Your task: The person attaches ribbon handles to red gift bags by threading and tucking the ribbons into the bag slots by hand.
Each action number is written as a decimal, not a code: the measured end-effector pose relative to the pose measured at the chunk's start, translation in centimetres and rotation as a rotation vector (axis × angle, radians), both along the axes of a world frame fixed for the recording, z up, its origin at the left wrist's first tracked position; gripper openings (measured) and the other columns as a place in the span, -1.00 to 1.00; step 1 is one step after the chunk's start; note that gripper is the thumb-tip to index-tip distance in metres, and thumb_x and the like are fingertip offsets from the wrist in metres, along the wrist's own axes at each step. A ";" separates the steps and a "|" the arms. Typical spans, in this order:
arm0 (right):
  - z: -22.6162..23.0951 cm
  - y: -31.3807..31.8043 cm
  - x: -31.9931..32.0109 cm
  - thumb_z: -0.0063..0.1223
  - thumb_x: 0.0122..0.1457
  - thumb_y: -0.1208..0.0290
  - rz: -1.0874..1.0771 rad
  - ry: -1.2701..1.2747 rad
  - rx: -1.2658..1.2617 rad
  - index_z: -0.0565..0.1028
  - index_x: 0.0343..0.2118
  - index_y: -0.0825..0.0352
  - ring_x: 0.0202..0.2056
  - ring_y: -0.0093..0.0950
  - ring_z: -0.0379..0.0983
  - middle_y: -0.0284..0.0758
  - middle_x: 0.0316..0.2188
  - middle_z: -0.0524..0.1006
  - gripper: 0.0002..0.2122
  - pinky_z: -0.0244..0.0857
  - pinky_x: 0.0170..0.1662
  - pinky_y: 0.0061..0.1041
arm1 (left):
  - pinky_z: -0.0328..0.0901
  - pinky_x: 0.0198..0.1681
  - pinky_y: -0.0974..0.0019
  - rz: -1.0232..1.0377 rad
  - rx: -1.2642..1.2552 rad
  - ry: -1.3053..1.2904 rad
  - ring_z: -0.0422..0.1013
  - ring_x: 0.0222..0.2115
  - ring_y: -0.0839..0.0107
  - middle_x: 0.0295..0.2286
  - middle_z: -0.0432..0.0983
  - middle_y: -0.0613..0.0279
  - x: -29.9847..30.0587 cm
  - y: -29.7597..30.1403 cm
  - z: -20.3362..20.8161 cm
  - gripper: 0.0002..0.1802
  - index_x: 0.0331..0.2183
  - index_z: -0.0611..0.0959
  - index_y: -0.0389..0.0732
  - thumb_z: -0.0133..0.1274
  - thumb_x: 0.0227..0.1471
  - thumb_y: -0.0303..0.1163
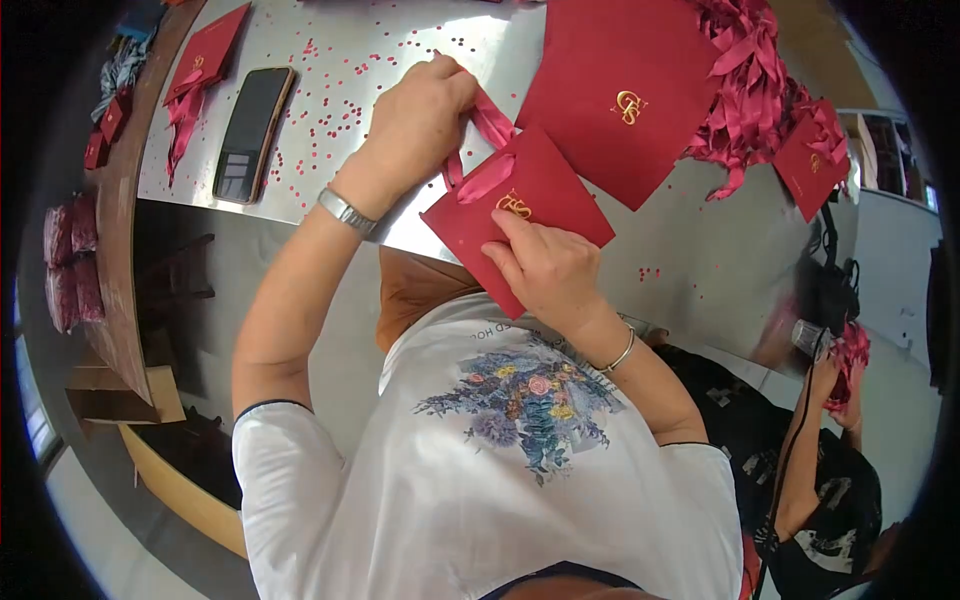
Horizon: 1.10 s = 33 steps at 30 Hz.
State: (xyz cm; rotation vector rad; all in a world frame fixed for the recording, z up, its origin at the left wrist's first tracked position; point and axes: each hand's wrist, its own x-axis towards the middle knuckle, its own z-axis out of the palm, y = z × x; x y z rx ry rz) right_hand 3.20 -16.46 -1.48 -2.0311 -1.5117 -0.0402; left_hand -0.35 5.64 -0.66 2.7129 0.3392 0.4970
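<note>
A small red paper gift bag (565,190) with a gold emblem lies tilted in front of me, over the table's near edge. A pink ribbon (492,122) runs from its upper part. My left hand (428,112) is closed on that ribbon above and left of the bag, its fingertips mostly hidden behind the hand. My right hand (548,270) grips the lower part of the bag, with thumb and forefinger showing on its front beside the emblem. The other fingers are curled and partly hidden.
Larger red bag panels (615,75) and a heap of pink ribbons (745,85) lie to the right, near another red bag (808,165). At left are a phone (253,135) and a ribboned bag (205,50). Red dots scatter the metal table (480,28). A co-worker (845,480) handles ribbons.
</note>
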 end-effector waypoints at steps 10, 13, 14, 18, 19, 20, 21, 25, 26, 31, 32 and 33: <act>-0.2 0.5 -0.6 0.25 -0.02 0.33 0.017 0.085 0.036 0.54 -0.27 0.28 -0.58 -0.40 0.50 -0.34 -0.60 0.54 -0.75 0.35 -0.49 -0.46 | 0.34 -0.25 0.23 0.098 -0.158 -0.311 0.43 -0.31 0.19 -0.34 0.48 0.14 -1.8 1.9 -0.2 -0.83 -0.29 0.60 -0.24 0.09 -0.03 -0.51; -0.1 -0.3 0.2 0.24 -0.01 0.34 -0.041 0.086 0.046 0.53 -0.26 0.28 -0.54 -0.39 0.51 -0.32 -0.56 0.55 -0.75 0.36 -0.48 -0.45 | 0.31 -0.29 0.13 0.377 -0.267 -0.176 0.42 -0.37 0.03 -0.39 0.49 0.03 -5.0 -1.4 1.5 -0.86 -0.34 0.59 -0.30 0.07 0.03 -0.44; 0.0 -0.5 0.2 0.23 0.00 0.33 -0.033 0.093 0.035 0.52 -0.25 0.27 -0.53 -0.37 0.52 -0.31 -0.55 0.55 -0.75 0.37 -0.48 -0.43 | 0.29 -0.34 0.13 0.375 -0.359 -0.053 0.40 -0.43 0.03 -0.43 0.48 0.01 -6.6 -2.9 1.2 -0.87 -0.39 0.60 -0.29 0.06 0.05 -0.42; -0.7 0.0 -0.2 0.20 -0.02 0.28 0.002 0.080 0.101 0.50 -0.28 0.25 -0.57 -0.38 0.49 -0.33 -0.60 0.50 -0.74 0.35 -0.49 -0.38 | 0.29 -0.29 0.12 0.291 -0.238 0.044 0.36 -0.40 0.02 -0.44 0.43 0.00 -9.7 -7.2 0.4 -0.79 -0.40 0.55 -0.32 0.18 -0.06 -0.39; -1.3 -0.3 0.3 0.19 -0.01 0.26 0.015 0.064 0.154 0.50 -0.27 0.25 -0.58 -0.41 0.48 -0.36 -0.62 0.48 -0.74 0.34 -0.50 -0.40 | 0.29 -0.30 0.14 0.290 -0.258 0.015 0.36 -0.40 0.04 -0.44 0.43 0.00 -9.1 -7.4 -0.4 -0.80 -0.40 0.55 -0.32 0.20 -0.09 -0.44; -0.9 -0.6 -0.1 0.17 0.00 0.26 -0.007 0.025 0.101 0.51 -0.24 0.24 -0.56 -0.45 0.48 -0.42 -0.61 0.48 -0.73 0.33 -0.51 -0.44 | 0.31 -0.36 0.22 0.315 -0.341 -0.030 0.39 -0.46 0.20 -0.47 0.45 0.07 -9.9 -7.2 -1.2 -0.83 -0.40 0.54 -0.33 0.19 -0.08 -0.51; -1.2 -0.7 -0.4 0.17 -0.01 0.26 -0.036 -0.018 0.148 0.52 -0.23 0.23 -0.54 -0.48 0.49 -0.44 -0.60 0.48 -0.72 0.33 -0.50 -0.47 | 0.32 -0.45 0.32 0.437 -0.664 -0.061 0.37 -0.54 0.42 -0.51 0.44 0.19 -9.9 -7.6 -0.7 -0.87 -0.42 0.52 -0.34 0.16 -0.06 -0.57; 0.3 -2.2 0.0 0.22 -0.07 0.29 -0.202 -0.170 0.398 0.50 -0.12 0.22 -0.15 -0.38 0.41 -0.34 -0.20 0.47 -0.61 0.24 -0.13 -0.34 | 0.31 -0.51 0.46 0.417 -0.871 -0.215 0.34 -0.55 0.57 -0.52 0.43 0.28 -10.3 -9.8 1.2 -0.87 -0.43 0.46 -0.30 0.11 -0.02 -0.61; 1.0 -2.4 -0.1 0.27 -0.12 0.29 -0.262 -0.045 0.446 0.43 -0.01 0.25 -0.03 -0.30 0.31 -0.28 -0.05 0.39 -0.47 0.12 -0.01 -0.25 | 0.31 -0.50 0.48 0.394 -0.847 -0.189 0.34 -0.54 0.57 -0.49 0.44 0.27 -10.6 -10.2 2.1 -0.87 -0.41 0.45 -0.28 0.10 0.01 -0.61; 3.0 -6.8 2.3 0.26 -0.08 0.34 -0.330 0.224 0.435 0.34 0.03 0.37 -0.12 -0.21 0.38 -0.16 -0.13 0.45 -0.43 0.24 -0.07 -0.24 | 0.29 -0.47 0.46 0.152 -1.004 -0.426 0.34 -0.53 0.53 -0.49 0.43 0.26 -9.8 -11.9 4.3 -0.84 -0.36 0.45 -0.26 0.11 0.02 -0.59; 3.4 -8.0 3.2 0.25 -0.06 0.40 -0.288 0.303 0.457 0.33 0.03 0.39 -0.23 -0.17 0.42 -0.13 -0.23 0.47 -0.45 0.30 -0.14 -0.23 | 0.29 -0.46 0.46 0.112 -1.006 -0.437 0.34 -0.53 0.52 -0.48 0.43 0.26 -9.7 -12.3 4.9 -0.85 -0.36 0.45 -0.26 0.12 0.02 -0.59; 3.7 -8.9 4.1 0.24 -0.06 0.44 -0.283 0.324 0.476 0.35 0.01 0.39 -0.28 -0.15 0.42 -0.14 -0.29 0.46 -0.48 0.30 -0.16 -0.23 | 0.29 -0.44 0.48 0.089 -0.989 -0.473 0.34 -0.51 0.53 -0.47 0.44 0.25 -9.0 -12.8 5.2 -0.85 -0.34 0.46 -0.27 0.12 0.02 -0.58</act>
